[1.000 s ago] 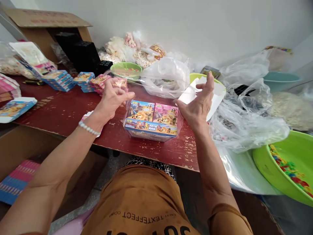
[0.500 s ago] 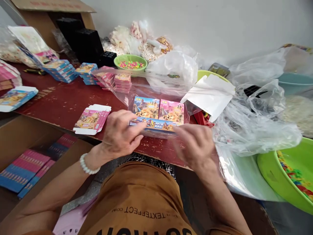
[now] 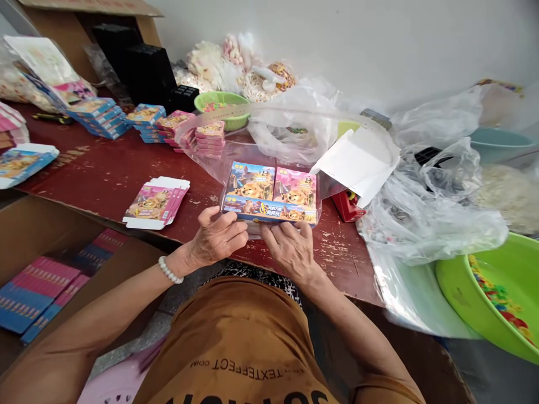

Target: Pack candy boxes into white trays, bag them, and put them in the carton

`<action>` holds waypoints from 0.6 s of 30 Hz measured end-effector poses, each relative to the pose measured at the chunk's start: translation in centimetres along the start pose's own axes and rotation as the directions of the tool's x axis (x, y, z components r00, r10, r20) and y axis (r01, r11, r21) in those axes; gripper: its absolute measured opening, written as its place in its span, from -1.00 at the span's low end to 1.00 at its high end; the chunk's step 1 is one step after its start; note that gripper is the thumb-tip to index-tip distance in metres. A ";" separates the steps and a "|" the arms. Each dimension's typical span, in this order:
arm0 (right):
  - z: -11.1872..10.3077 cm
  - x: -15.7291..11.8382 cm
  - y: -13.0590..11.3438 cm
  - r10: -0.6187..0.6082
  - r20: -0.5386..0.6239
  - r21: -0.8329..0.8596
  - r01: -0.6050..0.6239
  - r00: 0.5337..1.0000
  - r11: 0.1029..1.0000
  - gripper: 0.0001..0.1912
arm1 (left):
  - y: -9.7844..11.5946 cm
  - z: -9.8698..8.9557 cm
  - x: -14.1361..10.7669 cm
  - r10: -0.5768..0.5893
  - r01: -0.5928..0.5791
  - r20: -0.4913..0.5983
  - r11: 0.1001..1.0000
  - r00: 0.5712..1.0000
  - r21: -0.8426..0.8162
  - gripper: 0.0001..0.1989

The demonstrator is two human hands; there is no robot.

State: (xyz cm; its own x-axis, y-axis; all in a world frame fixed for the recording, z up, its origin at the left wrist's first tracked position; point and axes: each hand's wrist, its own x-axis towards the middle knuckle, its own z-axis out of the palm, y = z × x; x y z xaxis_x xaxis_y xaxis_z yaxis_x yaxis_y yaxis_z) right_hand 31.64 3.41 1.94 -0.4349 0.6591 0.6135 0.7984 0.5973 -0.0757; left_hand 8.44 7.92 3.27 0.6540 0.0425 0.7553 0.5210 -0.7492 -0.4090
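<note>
A display box (image 3: 273,210) with a blue printed front lies in a clear plastic bag (image 3: 202,154) on the red table. In it, a blue carton (image 3: 251,179) and a pink carton (image 3: 295,187) sit side by side, both with a cartoon dog. My left hand (image 3: 221,235), with a beaded bracelet at its wrist, is closed on the bag at the box's front left corner. Curled fingers of my right hand (image 3: 290,247) press the bag against the front edge, right of centre. My fingertips are partly hidden. The bag's mouth stands open toward the wall.
Flat pink cartons (image 3: 158,203) lie to the left, with stacked blue boxes (image 3: 145,120) and pink boxes (image 3: 210,137) behind. A red tape dispenser (image 3: 348,206) sits under a white sheet (image 3: 357,163). Plastic bags (image 3: 438,213) and a green basin (image 3: 458,280) are at right.
My right hand has moved left and inward, from above the box's right end onto its front edge. My left hand has drawn back from the box's top to its front corner.
</note>
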 end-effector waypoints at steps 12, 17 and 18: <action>-5.0 1.4 4.6 -0.117 0.196 -0.126 0.144 0.974 0.982 -0.74 | -2.2 -1.2 4.3 -0.033 0.044 0.201 0.998 0.979 -0.051 -0.79; -5.4 1.7 5.2 -0.191 0.206 0.010 0.193 0.960 0.981 -0.62 | -3.3 -0.8 4.2 -0.055 0.075 0.201 0.993 0.978 -0.093 -0.87; -5.3 1.8 5.3 -0.190 0.210 0.018 0.190 0.959 0.982 -0.60 | -3.4 -0.7 4.0 -0.058 0.078 0.200 0.992 0.978 -0.097 -0.90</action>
State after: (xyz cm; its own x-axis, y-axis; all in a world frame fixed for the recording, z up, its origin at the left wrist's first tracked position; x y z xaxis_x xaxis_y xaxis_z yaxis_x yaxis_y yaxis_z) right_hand 37.35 5.33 6.83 -0.6561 0.6146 0.4380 0.6935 0.7198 0.0288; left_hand 8.93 10.14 8.08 0.7192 0.2170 0.6601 0.5151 -0.8041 -0.2969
